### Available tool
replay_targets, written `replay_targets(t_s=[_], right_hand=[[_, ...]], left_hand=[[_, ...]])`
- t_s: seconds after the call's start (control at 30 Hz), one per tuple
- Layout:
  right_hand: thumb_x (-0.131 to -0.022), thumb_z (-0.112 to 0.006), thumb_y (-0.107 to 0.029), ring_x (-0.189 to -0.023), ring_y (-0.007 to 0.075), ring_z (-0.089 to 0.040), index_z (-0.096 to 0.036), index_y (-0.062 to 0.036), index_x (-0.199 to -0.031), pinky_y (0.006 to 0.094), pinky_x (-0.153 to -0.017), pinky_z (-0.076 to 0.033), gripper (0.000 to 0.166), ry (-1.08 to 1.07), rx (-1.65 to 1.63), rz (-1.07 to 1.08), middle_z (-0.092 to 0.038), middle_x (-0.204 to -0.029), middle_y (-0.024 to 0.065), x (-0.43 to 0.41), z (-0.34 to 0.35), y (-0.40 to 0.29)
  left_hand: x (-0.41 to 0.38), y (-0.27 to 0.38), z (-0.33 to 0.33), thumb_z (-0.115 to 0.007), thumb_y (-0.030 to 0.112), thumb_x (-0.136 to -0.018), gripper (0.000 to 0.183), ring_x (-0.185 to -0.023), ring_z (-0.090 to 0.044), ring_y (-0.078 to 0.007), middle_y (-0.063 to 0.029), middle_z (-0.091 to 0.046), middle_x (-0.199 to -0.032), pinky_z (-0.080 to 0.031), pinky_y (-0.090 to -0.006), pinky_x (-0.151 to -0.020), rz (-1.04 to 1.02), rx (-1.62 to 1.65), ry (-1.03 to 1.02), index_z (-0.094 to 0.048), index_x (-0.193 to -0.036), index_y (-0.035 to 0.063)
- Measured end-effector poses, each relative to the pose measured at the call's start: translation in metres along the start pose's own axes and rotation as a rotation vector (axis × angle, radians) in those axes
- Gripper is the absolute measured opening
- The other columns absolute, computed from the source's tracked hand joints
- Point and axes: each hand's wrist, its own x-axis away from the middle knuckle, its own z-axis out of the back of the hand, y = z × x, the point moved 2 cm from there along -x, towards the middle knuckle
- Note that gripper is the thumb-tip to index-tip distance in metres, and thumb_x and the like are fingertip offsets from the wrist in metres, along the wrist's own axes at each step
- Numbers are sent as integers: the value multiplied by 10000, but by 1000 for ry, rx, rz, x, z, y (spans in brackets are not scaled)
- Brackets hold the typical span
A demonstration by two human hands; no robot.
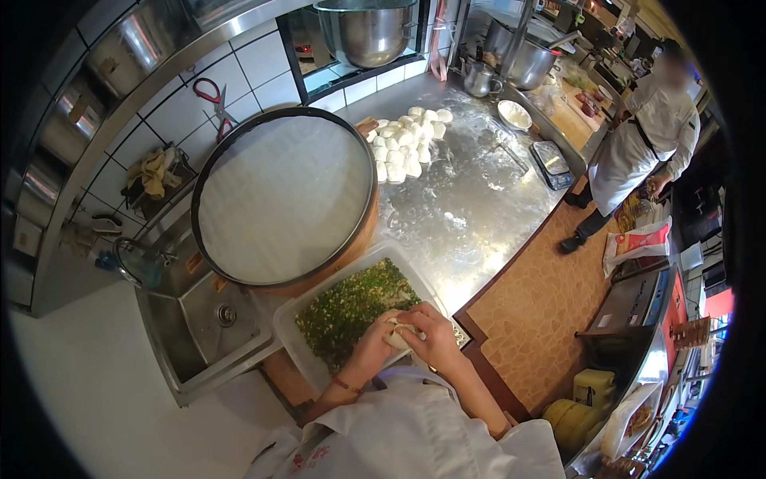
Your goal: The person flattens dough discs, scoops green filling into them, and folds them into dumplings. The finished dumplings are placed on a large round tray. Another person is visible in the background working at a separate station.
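Observation:
Between my two hands is a dough wrapper [395,336], partly gathered, with a dark gap of filling at its top. My left hand [374,342] cups it from the left, and the fingers of my right hand [432,336] pinch its edge. Just beyond and below them lies a plastic tub [287,335] of chopped green filling [350,308]. A large round steamer [287,197] lined with pale cloth stands behind the tub. Several white dough pieces [407,141] lie in a cluster on the floured steel worktop [467,209].
A sink [197,335] is at the left, under scissors [216,108] hung on the tiled wall. At the worktop's far right are a bowl of flour [514,115], a thin rod [511,158] and a digital scale [552,164]. A co-worker [643,132] stands beyond, in the aisle.

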Motion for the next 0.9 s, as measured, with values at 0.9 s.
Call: replay_targets(t_s=[0.9], right_hand=[[-835, -765, -53, -669, 218, -617, -674, -3, -967, 316, -595, -503, 168, 46, -35, -38, -641, -895, 121, -2, -2, 0]], left_hand=[[-5, -12, -6, -243, 612, -1059, 638, -1173, -589, -204, -72, -605, -1264, -511, -421, -968, -52, 120, 242, -557, -1291, 107]])
